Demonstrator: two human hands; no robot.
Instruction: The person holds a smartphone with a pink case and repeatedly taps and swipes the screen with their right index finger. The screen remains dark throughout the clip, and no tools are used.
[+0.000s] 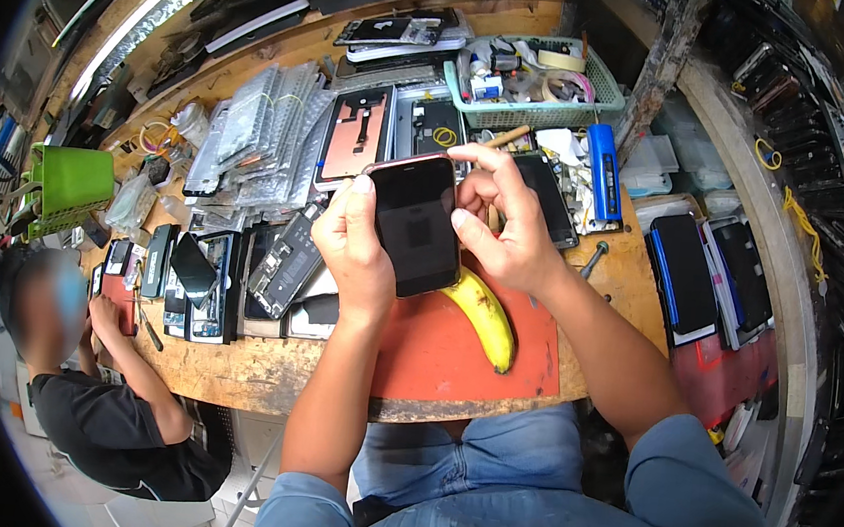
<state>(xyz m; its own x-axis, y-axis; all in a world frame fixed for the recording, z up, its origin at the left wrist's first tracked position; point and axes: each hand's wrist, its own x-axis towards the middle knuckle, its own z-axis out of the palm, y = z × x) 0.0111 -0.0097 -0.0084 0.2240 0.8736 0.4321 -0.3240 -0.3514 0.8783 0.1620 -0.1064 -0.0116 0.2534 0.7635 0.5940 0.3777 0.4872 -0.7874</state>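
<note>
A smartphone (413, 228) with a dark screen is held upright above the workbench, its screen facing me. My left hand (356, 243) grips its left edge, the thumb along the side near the top. At the upper right side, my right hand (511, 216) touches the phone with curled fingers; the index fingertip rests at its top corner. Below the phone a yellow banana (482, 319) lies on a red-orange mat (419, 359), its upper end partly hidden by the phone.
Opened tablets and phone parts (287, 257) crowd the bench's left, near bubble-wrapped packs (268, 125). Behind stands a pale green basket (540, 118) of supplies. A blue tool (603, 174) and a screwdriver (594, 261) lie at right. Another person (108, 407) works at the left.
</note>
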